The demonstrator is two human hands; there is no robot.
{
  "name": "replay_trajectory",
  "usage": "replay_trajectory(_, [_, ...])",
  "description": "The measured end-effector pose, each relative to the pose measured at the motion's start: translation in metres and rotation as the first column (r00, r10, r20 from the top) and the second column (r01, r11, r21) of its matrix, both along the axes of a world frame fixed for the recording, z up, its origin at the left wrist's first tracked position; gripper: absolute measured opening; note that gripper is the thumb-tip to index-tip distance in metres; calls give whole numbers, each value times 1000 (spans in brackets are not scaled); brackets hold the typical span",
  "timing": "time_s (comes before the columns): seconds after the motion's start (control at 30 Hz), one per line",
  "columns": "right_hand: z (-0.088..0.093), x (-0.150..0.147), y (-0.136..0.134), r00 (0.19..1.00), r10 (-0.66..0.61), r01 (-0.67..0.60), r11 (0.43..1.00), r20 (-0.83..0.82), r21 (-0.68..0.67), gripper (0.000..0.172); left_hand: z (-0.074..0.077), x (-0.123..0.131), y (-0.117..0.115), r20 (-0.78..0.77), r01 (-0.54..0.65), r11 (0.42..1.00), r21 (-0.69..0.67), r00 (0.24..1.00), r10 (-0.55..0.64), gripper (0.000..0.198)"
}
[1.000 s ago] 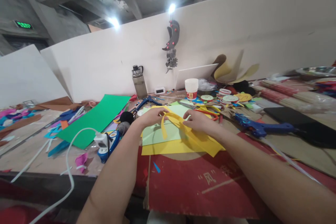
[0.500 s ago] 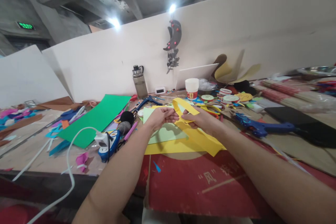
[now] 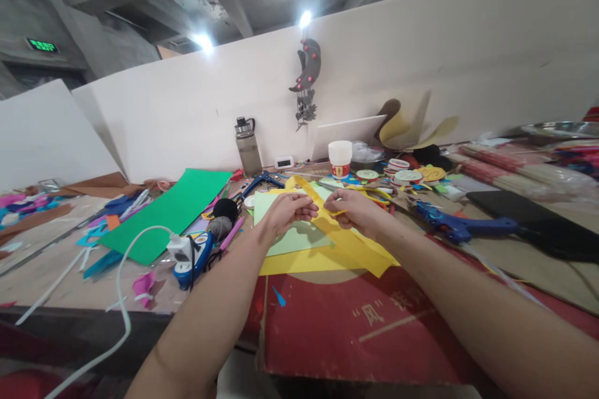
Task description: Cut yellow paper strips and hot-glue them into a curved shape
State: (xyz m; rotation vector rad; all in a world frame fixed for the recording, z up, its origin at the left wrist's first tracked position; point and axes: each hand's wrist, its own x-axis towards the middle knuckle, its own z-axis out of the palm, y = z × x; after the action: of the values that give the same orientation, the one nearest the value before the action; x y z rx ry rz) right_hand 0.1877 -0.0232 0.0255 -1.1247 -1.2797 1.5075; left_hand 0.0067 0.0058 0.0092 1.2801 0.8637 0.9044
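Both my hands pinch a yellow paper strip (image 3: 312,194) held just above the table. My left hand (image 3: 286,212) grips it from the left with fingers curled. My right hand (image 3: 352,208) grips it from the right, fingers closed. The strip runs down to the right over a yellow sheet (image 3: 349,250). Under them lie a pale green sheet (image 3: 294,235) and another yellow sheet (image 3: 299,260), on red cardboard (image 3: 355,324).
A large green sheet (image 3: 168,212) lies left. A blue and white glue gun (image 3: 189,252) with a white cord (image 3: 124,287) sits near the left forearm. Another blue glue gun (image 3: 461,227), a black tablet (image 3: 538,218), a paper cup (image 3: 340,159), tape rolls (image 3: 402,171) and a bottle (image 3: 248,146) crowd the back.
The strip's loop, raised half a second ago, has dropped lower and flatter between my hands. Both hands stay close together on it.
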Motion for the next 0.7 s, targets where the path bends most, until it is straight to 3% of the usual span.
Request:
replay_trajectory(0.17, [-1,-1,1,999,-32,32,999,3,-18,26,9,-2,-3,37,-28,999,-41,999,30,17])
replay_trajectory(0.33, [0,-2,-1,994,-35,38,999,99,-27,26,20,-7,-2,129,-81,997,-17,988,82,29])
replay_trajectory(0.5, [1,-4,-5,979,-35,33,999,202,13,21,17,-7,3,123,-170,984,52,979,162,30])
replay_trajectory(0.7, [1,-5,0,919,-146,74,976,366,205,20,8,-7,13,74,-390,910,139,921,383,25])
